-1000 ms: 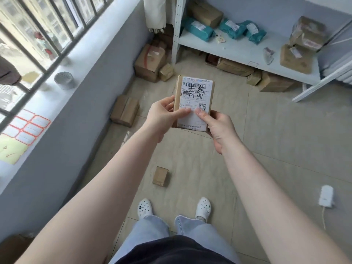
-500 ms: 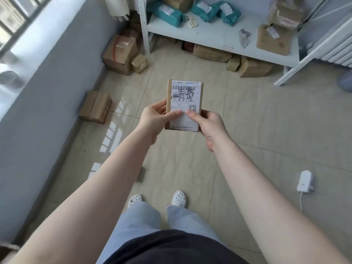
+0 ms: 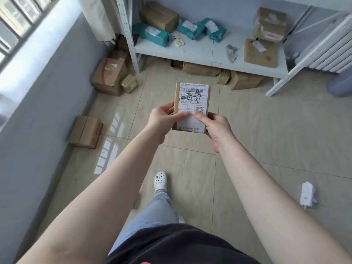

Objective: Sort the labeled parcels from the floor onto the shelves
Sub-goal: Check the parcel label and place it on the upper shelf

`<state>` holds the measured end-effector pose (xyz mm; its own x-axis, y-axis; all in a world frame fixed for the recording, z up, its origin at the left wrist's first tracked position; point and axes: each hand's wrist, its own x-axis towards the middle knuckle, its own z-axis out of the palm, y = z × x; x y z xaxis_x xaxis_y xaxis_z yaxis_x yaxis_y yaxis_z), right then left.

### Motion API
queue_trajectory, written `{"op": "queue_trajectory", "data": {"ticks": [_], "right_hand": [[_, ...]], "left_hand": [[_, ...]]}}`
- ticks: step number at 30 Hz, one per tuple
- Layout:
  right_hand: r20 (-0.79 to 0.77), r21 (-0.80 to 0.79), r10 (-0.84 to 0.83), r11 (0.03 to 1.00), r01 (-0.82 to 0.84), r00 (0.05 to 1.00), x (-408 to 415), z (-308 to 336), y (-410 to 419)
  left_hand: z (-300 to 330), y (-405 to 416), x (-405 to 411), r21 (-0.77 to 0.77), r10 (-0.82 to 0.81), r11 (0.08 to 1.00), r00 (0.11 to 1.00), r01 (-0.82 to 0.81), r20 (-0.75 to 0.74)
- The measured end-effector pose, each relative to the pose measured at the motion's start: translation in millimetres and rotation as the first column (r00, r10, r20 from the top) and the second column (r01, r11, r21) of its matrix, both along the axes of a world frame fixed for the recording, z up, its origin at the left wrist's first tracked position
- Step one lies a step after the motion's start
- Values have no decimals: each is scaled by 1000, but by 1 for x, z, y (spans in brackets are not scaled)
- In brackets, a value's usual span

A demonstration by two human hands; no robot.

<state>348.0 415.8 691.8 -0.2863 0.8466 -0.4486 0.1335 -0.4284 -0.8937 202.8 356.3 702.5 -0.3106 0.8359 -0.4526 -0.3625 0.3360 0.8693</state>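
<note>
A small brown cardboard parcel (image 3: 192, 96) with a white shipping label and black handwriting is held upright in front of me. My left hand (image 3: 163, 121) grips its lower left edge and my right hand (image 3: 215, 128) grips its lower right corner, both thumbs on the label. Ahead stands a white metal shelf (image 3: 202, 52) that carries teal bagged parcels (image 3: 150, 35), a brown box (image 3: 160, 16) at the back and two brown boxes (image 3: 261, 52) on the right. More parcels (image 3: 202, 69) lie on the floor under the shelf.
Cardboard boxes (image 3: 108, 77) sit on the floor left of the shelf post, and another box (image 3: 85, 131) lies by the left wall. A white adapter (image 3: 307, 194) lies on the tiles at right. A second white rack (image 3: 320, 52) leans in at right. My foot (image 3: 160, 180) steps forward.
I have walked toward the shelf, so it looks nearer and larger. The small box on the floor near my feet is out of view. Both hands keep the same hold on the parcel.
</note>
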Motion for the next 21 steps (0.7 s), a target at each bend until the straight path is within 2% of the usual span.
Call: {"op": "queue_trajectory", "data": {"ticks": [10,21], "right_hand": [[-25,49,-41,998,42,999,-67,21,124],[-65,73,20,997,-15,998,-113,25,272]], "left_hand": [[21,132,-71,35,-72,997,996,74,-52],[35,271,-112,40,-8,999,996,12,-86]]}}
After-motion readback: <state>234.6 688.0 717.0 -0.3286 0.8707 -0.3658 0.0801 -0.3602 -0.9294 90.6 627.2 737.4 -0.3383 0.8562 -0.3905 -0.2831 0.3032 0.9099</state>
